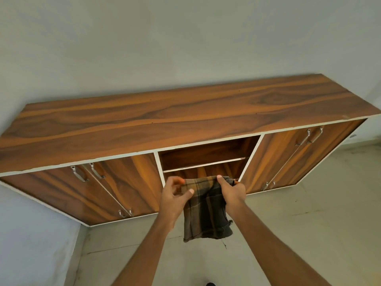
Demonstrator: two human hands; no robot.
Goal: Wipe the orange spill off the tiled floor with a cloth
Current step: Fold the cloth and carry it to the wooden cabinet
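Observation:
A dark checked cloth (206, 211) with brown and grey stripes hangs in the air in front of me, above the pale tiled floor (299, 234). My left hand (175, 198) pinches its upper left corner between thumb and fingers. My right hand (232, 191) grips its upper right corner, with the thumb over the top edge. The cloth's frayed lower edge hangs free between my forearms. No orange spill shows on the floor in this view.
A long, low wooden cabinet (185, 116) stands against the grey wall, just beyond my hands. Its middle bay (204, 155) is open with one shelf; closed doors with metal handles (79, 174) flank it. Bare tiles stretch to the right.

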